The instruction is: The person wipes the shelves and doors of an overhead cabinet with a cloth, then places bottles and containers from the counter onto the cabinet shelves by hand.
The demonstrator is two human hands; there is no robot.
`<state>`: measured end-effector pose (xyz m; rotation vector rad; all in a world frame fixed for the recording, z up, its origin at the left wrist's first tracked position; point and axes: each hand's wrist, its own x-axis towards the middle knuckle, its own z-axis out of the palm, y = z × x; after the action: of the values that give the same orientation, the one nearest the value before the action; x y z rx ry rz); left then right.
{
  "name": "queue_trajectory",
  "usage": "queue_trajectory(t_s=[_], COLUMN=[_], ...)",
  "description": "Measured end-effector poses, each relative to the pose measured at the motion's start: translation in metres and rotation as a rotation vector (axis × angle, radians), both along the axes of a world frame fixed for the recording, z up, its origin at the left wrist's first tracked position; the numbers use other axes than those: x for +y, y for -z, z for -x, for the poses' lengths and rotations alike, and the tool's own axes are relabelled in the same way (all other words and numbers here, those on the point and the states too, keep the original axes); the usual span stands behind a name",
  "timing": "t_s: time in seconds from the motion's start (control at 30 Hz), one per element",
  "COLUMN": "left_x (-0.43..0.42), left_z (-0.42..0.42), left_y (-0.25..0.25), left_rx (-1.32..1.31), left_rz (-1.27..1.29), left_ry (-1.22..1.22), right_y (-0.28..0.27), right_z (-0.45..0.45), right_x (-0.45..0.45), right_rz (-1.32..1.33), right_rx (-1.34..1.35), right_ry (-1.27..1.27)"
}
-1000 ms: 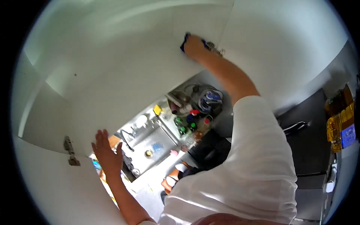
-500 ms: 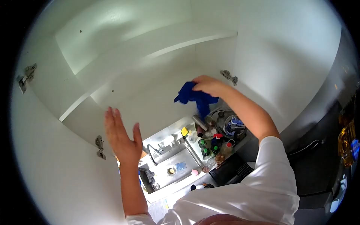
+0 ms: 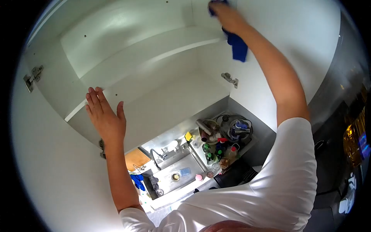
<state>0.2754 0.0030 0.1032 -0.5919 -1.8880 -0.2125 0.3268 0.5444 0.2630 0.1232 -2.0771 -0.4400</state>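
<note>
A dark blue cloth (image 3: 239, 48) is bunched in my right hand (image 3: 230, 17), which is raised at the upper right inside a white wall cabinet. The cloth hangs down past the front end of the cabinet's middle shelf (image 3: 166, 52), along the right side. My left hand (image 3: 105, 120) is up at the left with its fingers stretched and the thumb apart, nothing in it. Its fingertips overlap the left end of the shelf edge in view; I cannot tell whether they touch it. The visible shelf surfaces are bare.
Cabinet doors stand open on both sides, with metal hinges (image 3: 229, 80) showing. Below are a steel sink (image 3: 185, 164) with a faucet (image 3: 156, 156), several bottles (image 3: 210, 156), a round rack of items (image 3: 240, 128), a wooden board (image 3: 136, 159) and blue gloves (image 3: 137, 181).
My right hand has swung up and to the right with the blue cloth, from the cabinet's lower front to its upper right. My left hand has moved up and left, still spread.
</note>
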Motion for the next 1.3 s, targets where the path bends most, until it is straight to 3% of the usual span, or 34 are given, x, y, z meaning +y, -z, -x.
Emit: queue_trajectory(t_s=[0.03,0.07,0.23,0.37,0.47,0.53,0.6,0.67,0.7,0.77,0.8,0.87,0.93,1.0,1.03,1.1,1.17,1.23,1.3], left_x=[-0.001,-0.002,-0.009,-0.010,-0.018,-0.025,-0.026,-0.025,-0.023,-0.013,-0.002,0.016,0.012,-0.001,-0.009,-0.024,-0.036,-0.053,-0.065], left_z=[0.002,0.002,-0.007,-0.010,-0.010,-0.003,-0.009,-0.013,-0.015,-0.019,-0.022,-0.022,-0.010,-0.002,-0.001,-0.001,-0.005,-0.006,0.000], left_y=[-0.001,-0.003,-0.012,-0.012,-0.016,-0.013,-0.012,-0.013,-0.014,-0.018,-0.021,-0.023,-0.030,-0.034,-0.034,-0.033,-0.030,-0.027,-0.025], left_rx=[0.026,0.038,-0.054,-0.079,-0.086,-0.065,-0.063,-0.036,-0.043,-0.096,0.000,0.099,0.115,0.141,0.098,0.057,0.052,0.062,0.068], left_rz=[0.002,0.001,0.070,0.057,0.078,0.055,0.020,0.044,0.051,0.054,0.103,-0.006,-0.001,-0.002,0.020,0.040,-0.039,-0.102,-0.168], left_ry=[-0.006,-0.011,-0.076,-0.071,-0.078,0.029,0.050,-0.118,-0.131,-0.020,0.083,0.226,0.150,0.071,0.020,-0.051,-0.081,-0.149,-0.209], right_y=[0.009,0.028,0.012,0.013,0.009,0.002,-0.002,0.001,0.006,0.013,0.011,0.017,0.013,0.024,0.019,0.008,0.017,0.009,0.000], right_z=[-0.015,-0.005,0.004,0.070,0.111,0.136,0.109,0.101,0.104,0.089,0.079,0.057,0.016,0.028,0.029,0.027,0.080,0.093,0.144], right_x=[-0.038,-0.038,-0.089,-0.207,-0.366,-0.458,-0.484,-0.474,-0.449,-0.391,-0.357,-0.286,-0.231,-0.162,-0.171,-0.201,-0.242,-0.332,-0.404], right_rz=[0.260,0.394,0.943,1.010,0.824,0.653,0.690,0.706,0.659,0.659,0.542,0.609,0.797,0.661,0.649,0.682,0.844,0.779,0.744], right_rx=[-0.473,-0.619,-0.662,-0.841,-1.044,-1.159,-1.212,-1.257,-1.256,-1.122,-1.076,-0.960,-0.907,-0.822,-0.824,-0.895,-0.942,-0.895,-1.092], right_ry=[0.226,0.404,0.266,-0.235,-0.544,-0.607,-0.642,-0.767,-0.875,-0.862,-0.767,-0.692,-0.420,-0.261,-0.271,0.023,-0.160,-0.226,-0.388])
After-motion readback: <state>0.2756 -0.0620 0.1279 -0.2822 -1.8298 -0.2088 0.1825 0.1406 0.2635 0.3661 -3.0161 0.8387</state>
